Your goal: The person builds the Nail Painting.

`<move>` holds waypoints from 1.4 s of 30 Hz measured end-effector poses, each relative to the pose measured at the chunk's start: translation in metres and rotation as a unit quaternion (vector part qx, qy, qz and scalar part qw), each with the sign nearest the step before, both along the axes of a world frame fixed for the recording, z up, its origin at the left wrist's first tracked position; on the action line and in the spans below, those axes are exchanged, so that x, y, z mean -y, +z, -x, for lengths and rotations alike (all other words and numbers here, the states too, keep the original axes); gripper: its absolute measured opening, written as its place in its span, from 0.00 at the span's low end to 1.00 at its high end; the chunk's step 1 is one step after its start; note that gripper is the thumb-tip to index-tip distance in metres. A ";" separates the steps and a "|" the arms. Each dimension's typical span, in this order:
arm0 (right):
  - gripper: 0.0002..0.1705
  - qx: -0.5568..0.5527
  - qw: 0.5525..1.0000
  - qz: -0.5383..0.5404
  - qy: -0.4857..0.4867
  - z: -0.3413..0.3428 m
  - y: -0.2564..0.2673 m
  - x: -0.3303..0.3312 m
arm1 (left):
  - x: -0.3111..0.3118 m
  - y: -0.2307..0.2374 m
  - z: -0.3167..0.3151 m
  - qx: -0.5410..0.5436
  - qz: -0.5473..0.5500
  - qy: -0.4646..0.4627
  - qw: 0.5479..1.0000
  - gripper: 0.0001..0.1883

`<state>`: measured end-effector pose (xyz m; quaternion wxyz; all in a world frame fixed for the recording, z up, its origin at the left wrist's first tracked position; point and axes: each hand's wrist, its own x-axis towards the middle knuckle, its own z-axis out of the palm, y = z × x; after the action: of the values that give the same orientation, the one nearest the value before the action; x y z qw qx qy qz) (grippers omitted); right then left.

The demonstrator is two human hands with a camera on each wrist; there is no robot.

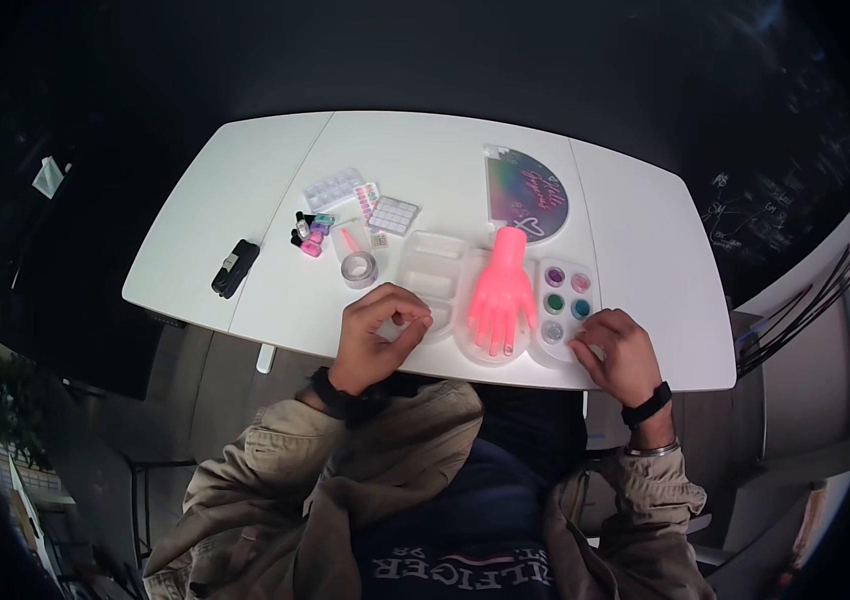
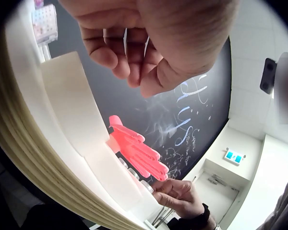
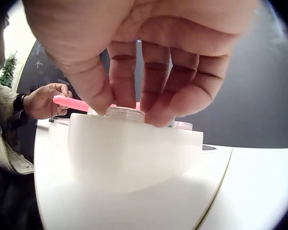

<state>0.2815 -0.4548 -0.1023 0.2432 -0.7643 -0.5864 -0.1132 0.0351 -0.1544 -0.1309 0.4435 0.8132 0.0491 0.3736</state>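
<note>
A pink model hand [image 1: 503,295] lies palm down on the middle of a white moulded tray [image 1: 433,246], its fingers pointing toward me. One of its nails carries a small shiny piece. Several small jars of coloured glitter [image 1: 555,303] sit in the tray's right section. My right hand [image 1: 617,352] grips a clear-lidded jar [image 3: 126,113] at that section's near right corner, thumb and fingers on either side of the lid. Over the tray's left compartments my left hand [image 1: 382,335] has its fingers curled, thumb and index tips together; I cannot tell whether something tiny is pinched there.
Left of the tray are a tape roll [image 1: 359,269], polish bottles [image 1: 312,236], a divided clear case [image 1: 394,215], another clear box [image 1: 333,188] and a sticker sheet [image 1: 367,199]. A black item [image 1: 236,268] lies farther left. A half-round "Hello Gorgeous" board [image 1: 527,188] lies behind the model hand.
</note>
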 end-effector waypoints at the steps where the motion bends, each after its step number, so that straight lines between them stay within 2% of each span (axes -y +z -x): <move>1: 0.08 0.003 1.000 -0.006 -0.004 0.001 -0.001 0.001 | 0.000 0.000 0.000 -0.003 0.002 0.000 1.000 0.06; 20: 0.05 0.020 0.994 -0.020 -0.107 -0.009 -0.013 0.017 | -0.008 -0.002 0.000 -0.005 0.018 -0.002 1.000 0.05; 31: 0.07 0.028 0.983 -0.085 -0.158 0.002 -0.021 0.038 | -0.012 -0.005 -0.002 -0.024 -0.007 0.012 1.000 0.06; 38: 0.09 -0.029 0.980 -0.150 -0.127 0.040 -0.018 0.053 | -0.037 0.030 -0.015 -0.035 -0.063 0.023 0.997 0.09; 42: 0.09 -0.021 0.979 -0.174 -0.100 0.045 -0.013 0.059 | -0.066 0.074 -0.053 -0.041 -0.136 0.007 0.990 0.08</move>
<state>0.2361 -0.5137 -0.1155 0.3723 -0.7672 -0.4730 -0.2214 0.0882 -0.0881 -0.0568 0.3236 0.8804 0.0212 0.3461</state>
